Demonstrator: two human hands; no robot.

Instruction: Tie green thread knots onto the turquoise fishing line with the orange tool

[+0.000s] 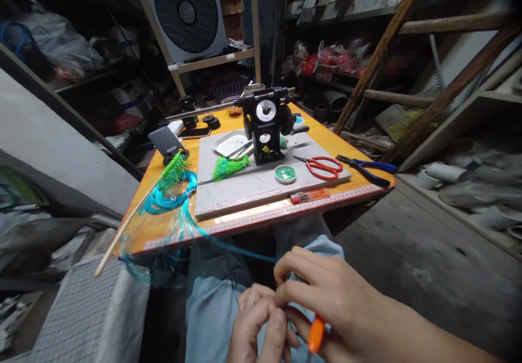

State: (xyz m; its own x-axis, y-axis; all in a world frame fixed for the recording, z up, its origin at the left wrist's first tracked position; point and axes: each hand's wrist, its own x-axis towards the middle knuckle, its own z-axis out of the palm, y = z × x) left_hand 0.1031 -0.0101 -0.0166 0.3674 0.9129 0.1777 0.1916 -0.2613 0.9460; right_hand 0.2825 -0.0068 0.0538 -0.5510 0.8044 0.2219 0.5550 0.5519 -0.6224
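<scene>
Over my lap, my left hand point(259, 325) is closed, its thumb pressed against the bent fingers; a small bit of green shows near the fingertips. My right hand point(326, 289) meets it from the right with curled fingers and has an orange-handled tool point(316, 335) tucked in its grip, the working end hidden. A turquoise strand point(232, 248) runs from the table down behind my right fingers. It comes off a turquoise coil point(157, 202) at the table's left, beside a wooden stick point(122, 230) with green bristly strands point(173, 171) at its top.
On the orange table point(167, 235) lies a grey board point(228, 202) carrying a black hand-crank winder point(267, 135), a green tuft point(228, 167), a dish of green beads point(285, 174) and red-handled scissors point(326, 167). Pliers point(369, 170) and a red-orange item point(310, 195) lie near the edge. A wooden ladder point(383, 53) leans right.
</scene>
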